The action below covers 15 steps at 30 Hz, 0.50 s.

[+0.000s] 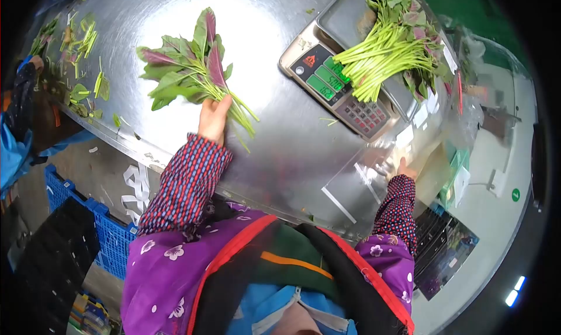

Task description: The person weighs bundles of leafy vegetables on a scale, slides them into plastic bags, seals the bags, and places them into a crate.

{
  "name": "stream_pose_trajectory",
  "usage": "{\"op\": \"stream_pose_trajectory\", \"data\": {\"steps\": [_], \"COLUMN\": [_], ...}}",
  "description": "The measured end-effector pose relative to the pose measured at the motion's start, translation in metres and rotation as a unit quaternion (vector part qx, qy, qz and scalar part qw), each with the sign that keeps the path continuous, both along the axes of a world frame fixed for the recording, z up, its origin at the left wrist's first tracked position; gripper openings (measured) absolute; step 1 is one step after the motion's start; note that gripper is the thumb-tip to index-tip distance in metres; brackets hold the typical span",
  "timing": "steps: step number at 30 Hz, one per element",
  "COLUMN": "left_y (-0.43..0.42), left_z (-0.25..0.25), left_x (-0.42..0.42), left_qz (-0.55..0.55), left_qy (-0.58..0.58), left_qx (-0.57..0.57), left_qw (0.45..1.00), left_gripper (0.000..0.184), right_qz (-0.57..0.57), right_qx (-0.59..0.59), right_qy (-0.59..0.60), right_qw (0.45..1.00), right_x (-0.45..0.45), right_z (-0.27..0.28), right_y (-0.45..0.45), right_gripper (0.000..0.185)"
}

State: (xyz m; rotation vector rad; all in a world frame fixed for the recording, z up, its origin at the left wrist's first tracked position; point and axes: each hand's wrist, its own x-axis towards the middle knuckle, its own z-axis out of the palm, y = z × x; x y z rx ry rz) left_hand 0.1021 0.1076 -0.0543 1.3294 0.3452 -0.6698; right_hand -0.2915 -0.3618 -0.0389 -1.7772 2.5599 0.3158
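My left hand (215, 120) is closed around the stems of a small bunch of amaranth greens (193, 72), with green and purple leaves, held over the metal table. At the table's right side my right hand (404, 169) reaches to clear plastic bags (356, 186) with white strips; its fingers look stretched out and apart, though glare blurs them. A larger pile of amaranth (385, 57) lies on a digital scale (336, 81), stems pointing left and partly over the lit green display.
Loose leaves and stems (87, 89) litter the metal table's (263, 154) left side. Another person's blue sleeve (17, 154) shows at the far left. A blue plastic crate (111, 230) stands below the table edge. A green-edged box (456, 177) sits at the right.
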Motion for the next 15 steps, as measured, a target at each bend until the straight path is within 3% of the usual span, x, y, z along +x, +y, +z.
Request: {"op": "stream_pose_trajectory", "data": {"steps": [1, 3, 5, 6, 8, 10, 12, 14, 15], "left_y": [0.007, 0.019, 0.02, 0.021, -0.004, -0.048, -0.11, -0.166, -0.187], "left_z": [0.022, 0.031, 0.053, 0.052, 0.07, 0.087, 0.098, 0.104, 0.106], "left_x": [-0.005, -0.025, -0.039, -0.039, -0.024, -0.007, 0.009, 0.016, 0.015], "left_qz": [0.011, 0.076, 0.08, 0.028, -0.072, -0.129, -0.15, -0.168, -0.174], "left_qy": [0.018, -0.056, -0.127, -0.292, -0.409, -0.507, -0.576, -0.611, -0.619], "left_qx": [0.037, 0.13, 0.214, 0.233, 0.235, 0.194, 0.119, 0.107, 0.13], "left_qw": [0.999, 0.987, 0.965, 0.927, 0.879, 0.83, 0.795, 0.766, 0.755], "left_gripper": [0.058, 0.061, 0.059, 0.054, 0.052, 0.051, 0.05, 0.051, 0.052], "right_qz": [0.005, 0.173, 0.22, 0.259, 0.337, 0.432, 0.179, 0.223, 0.267], "right_qx": [0.005, 0.024, 0.006, 0.031, 0.078, 0.151, 0.349, 0.227, 0.151], "right_qy": [0.006, -0.01, 0.036, 0.053, 0.09, 0.018, -0.09, -0.281, -0.381], "right_qw": [1.0, 0.985, 0.975, 0.964, 0.934, 0.889, 0.915, 0.906, 0.872], "right_x": [-0.012, -0.058, -0.012, -0.005, 0.004, 0.009, 0.084, 0.084, 0.107], "right_z": [-0.01, -0.036, 0.022, 0.04, 0.074, 0.098, 0.155, 0.154, 0.159], "right_y": [-0.01, -0.038, -0.002, 0.01, 0.034, 0.087, 0.15, 0.133, 0.122], "right_gripper": [0.085, 0.038, 0.031, 0.03, 0.03, 0.038, 0.059, 0.067, 0.066]}}
